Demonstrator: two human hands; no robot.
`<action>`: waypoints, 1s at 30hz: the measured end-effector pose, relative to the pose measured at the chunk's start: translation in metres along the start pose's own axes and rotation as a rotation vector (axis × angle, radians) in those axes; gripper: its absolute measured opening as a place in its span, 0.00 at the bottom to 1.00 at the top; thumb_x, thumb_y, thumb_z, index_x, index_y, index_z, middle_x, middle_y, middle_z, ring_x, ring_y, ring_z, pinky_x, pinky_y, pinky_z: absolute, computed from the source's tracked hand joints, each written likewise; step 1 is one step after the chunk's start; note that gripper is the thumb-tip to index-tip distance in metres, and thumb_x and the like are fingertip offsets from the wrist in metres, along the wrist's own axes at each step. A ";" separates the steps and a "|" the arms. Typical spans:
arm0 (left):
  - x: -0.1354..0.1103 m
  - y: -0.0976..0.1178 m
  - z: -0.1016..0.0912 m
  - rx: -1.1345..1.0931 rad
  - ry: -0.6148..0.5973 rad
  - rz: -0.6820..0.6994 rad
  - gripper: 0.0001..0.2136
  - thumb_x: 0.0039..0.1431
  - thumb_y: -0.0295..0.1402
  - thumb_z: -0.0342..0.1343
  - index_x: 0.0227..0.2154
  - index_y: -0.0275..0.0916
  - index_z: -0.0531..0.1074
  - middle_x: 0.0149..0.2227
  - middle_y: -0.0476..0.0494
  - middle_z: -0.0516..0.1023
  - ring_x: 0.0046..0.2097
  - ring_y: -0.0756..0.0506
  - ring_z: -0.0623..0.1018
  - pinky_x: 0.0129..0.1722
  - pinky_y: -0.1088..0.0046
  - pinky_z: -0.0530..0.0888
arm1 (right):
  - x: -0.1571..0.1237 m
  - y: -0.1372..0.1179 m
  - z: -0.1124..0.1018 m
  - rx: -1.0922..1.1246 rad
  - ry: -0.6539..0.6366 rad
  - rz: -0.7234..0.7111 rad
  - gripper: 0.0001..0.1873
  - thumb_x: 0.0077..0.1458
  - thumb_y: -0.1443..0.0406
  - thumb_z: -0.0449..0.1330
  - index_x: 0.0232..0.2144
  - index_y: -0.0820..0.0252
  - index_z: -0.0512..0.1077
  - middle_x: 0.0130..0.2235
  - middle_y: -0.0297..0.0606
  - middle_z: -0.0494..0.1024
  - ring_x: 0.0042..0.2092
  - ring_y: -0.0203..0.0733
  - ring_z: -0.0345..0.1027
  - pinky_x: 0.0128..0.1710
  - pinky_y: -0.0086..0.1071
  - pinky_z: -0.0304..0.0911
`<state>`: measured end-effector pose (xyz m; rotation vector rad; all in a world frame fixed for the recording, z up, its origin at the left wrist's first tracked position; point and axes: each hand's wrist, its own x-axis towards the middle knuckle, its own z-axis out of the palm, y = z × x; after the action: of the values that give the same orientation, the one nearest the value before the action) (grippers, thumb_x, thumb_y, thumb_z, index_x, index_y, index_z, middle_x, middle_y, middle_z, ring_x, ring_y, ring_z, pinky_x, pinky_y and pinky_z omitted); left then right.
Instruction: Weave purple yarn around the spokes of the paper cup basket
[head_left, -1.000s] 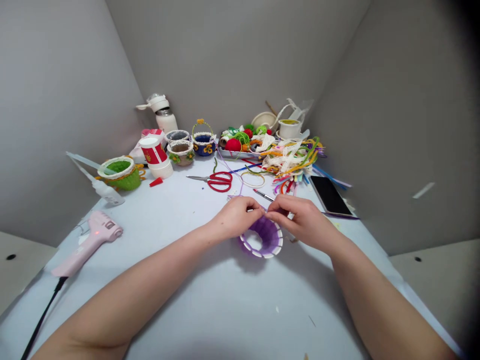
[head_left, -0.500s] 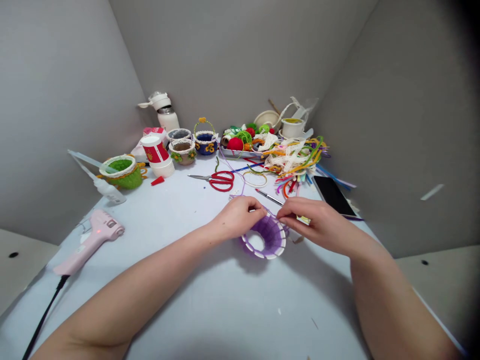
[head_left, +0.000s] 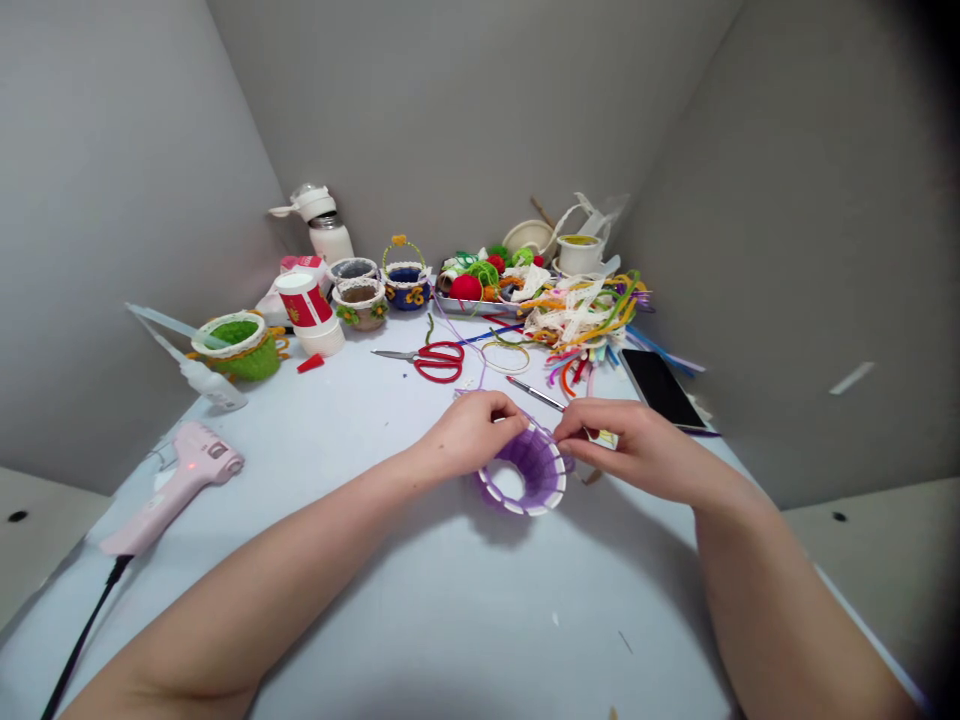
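A paper cup (head_left: 559,487) with a white slit rim and purple yarn woven round its inside is tilted with its mouth toward me. My left hand (head_left: 480,430) grips its upper left side, thumb at the rim and fingers behind. At the upper right rim, my right hand (head_left: 615,440) pinches the purple yarn (head_left: 482,370) between thumb and fingertips. That strand runs back across the table toward the tray of yarn. Just behind the hands lies a pen (head_left: 534,392), its far end hidden by my right hand.
Red-handled scissors (head_left: 439,361) lie beyond my left hand. A pink glue gun (head_left: 176,485) with a black cord rests at left, near a green pot (head_left: 247,358). At the back stand small decorated pots and a yarn tray (head_left: 480,307). A phone (head_left: 660,388) lies at right.
The whole view has shifted slightly, so things sit a little further left. Both hands keep their places on the cup and yarn, with the right fingertips barely moved.
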<state>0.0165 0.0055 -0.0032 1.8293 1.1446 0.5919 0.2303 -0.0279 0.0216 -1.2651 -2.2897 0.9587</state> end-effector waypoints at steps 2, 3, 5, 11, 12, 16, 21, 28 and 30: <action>0.000 -0.001 0.000 -0.002 0.000 0.000 0.09 0.52 0.34 0.51 0.29 0.37 0.75 0.32 0.48 0.79 0.33 0.50 0.74 0.32 0.77 0.68 | 0.000 0.000 0.000 -0.027 0.007 -0.016 0.11 0.59 0.59 0.55 0.34 0.58 0.73 0.32 0.37 0.75 0.31 0.36 0.68 0.26 0.27 0.65; 0.000 -0.001 0.000 -0.004 -0.002 -0.001 0.09 0.52 0.34 0.51 0.29 0.37 0.75 0.32 0.48 0.79 0.33 0.50 0.74 0.32 0.77 0.68 | 0.000 -0.001 0.000 -0.046 0.005 -0.028 0.10 0.59 0.59 0.55 0.34 0.58 0.73 0.32 0.37 0.74 0.31 0.36 0.68 0.27 0.27 0.65; 0.000 -0.001 0.000 -0.005 -0.001 -0.006 0.09 0.52 0.34 0.51 0.29 0.37 0.75 0.32 0.48 0.79 0.33 0.50 0.74 0.32 0.77 0.68 | 0.000 -0.001 0.000 -0.074 -0.001 -0.048 0.10 0.59 0.60 0.55 0.33 0.58 0.73 0.31 0.37 0.74 0.30 0.36 0.68 0.28 0.27 0.64; -0.001 0.001 0.000 -0.005 0.002 -0.005 0.09 0.52 0.34 0.51 0.28 0.36 0.75 0.31 0.48 0.78 0.32 0.50 0.73 0.32 0.77 0.68 | 0.003 -0.002 0.001 -0.082 -0.006 -0.089 0.11 0.59 0.61 0.55 0.32 0.59 0.74 0.30 0.36 0.75 0.29 0.35 0.67 0.28 0.27 0.62; -0.001 0.001 0.000 -0.006 0.001 -0.005 0.09 0.52 0.34 0.52 0.28 0.36 0.75 0.31 0.48 0.78 0.32 0.50 0.73 0.32 0.76 0.68 | 0.003 -0.001 0.001 -0.085 -0.013 -0.101 0.10 0.59 0.61 0.55 0.31 0.59 0.74 0.30 0.36 0.75 0.29 0.35 0.67 0.28 0.27 0.61; 0.000 -0.001 -0.001 -0.010 0.006 0.006 0.09 0.53 0.35 0.51 0.29 0.37 0.75 0.31 0.48 0.78 0.32 0.50 0.73 0.33 0.76 0.69 | 0.005 0.001 0.004 -0.104 -0.024 -0.102 0.10 0.58 0.63 0.55 0.28 0.59 0.72 0.27 0.34 0.74 0.28 0.34 0.66 0.28 0.27 0.59; 0.001 -0.003 0.000 -0.013 0.002 0.003 0.09 0.52 0.36 0.51 0.29 0.37 0.75 0.31 0.47 0.78 0.32 0.50 0.73 0.32 0.76 0.69 | 0.007 0.004 0.006 -0.122 -0.004 -0.060 0.09 0.57 0.64 0.55 0.28 0.60 0.73 0.27 0.35 0.74 0.28 0.35 0.65 0.27 0.27 0.58; -0.002 0.004 -0.016 0.081 -0.089 -0.030 0.08 0.52 0.34 0.50 0.28 0.36 0.72 0.28 0.49 0.75 0.29 0.50 0.71 0.26 0.77 0.66 | 0.019 0.004 0.023 -0.069 0.104 -0.017 0.09 0.56 0.66 0.55 0.27 0.61 0.73 0.26 0.33 0.73 0.28 0.34 0.63 0.29 0.27 0.56; -0.004 0.008 -0.020 0.096 -0.121 -0.034 0.08 0.51 0.34 0.50 0.29 0.37 0.72 0.28 0.49 0.75 0.30 0.50 0.72 0.26 0.77 0.66 | 0.022 0.005 0.030 -0.030 0.135 -0.014 0.08 0.55 0.66 0.55 0.27 0.61 0.73 0.27 0.33 0.73 0.28 0.34 0.62 0.28 0.27 0.56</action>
<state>0.0031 0.0089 0.0139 1.8965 1.1373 0.4065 0.2042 -0.0192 -0.0033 -1.2840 -2.2139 0.8110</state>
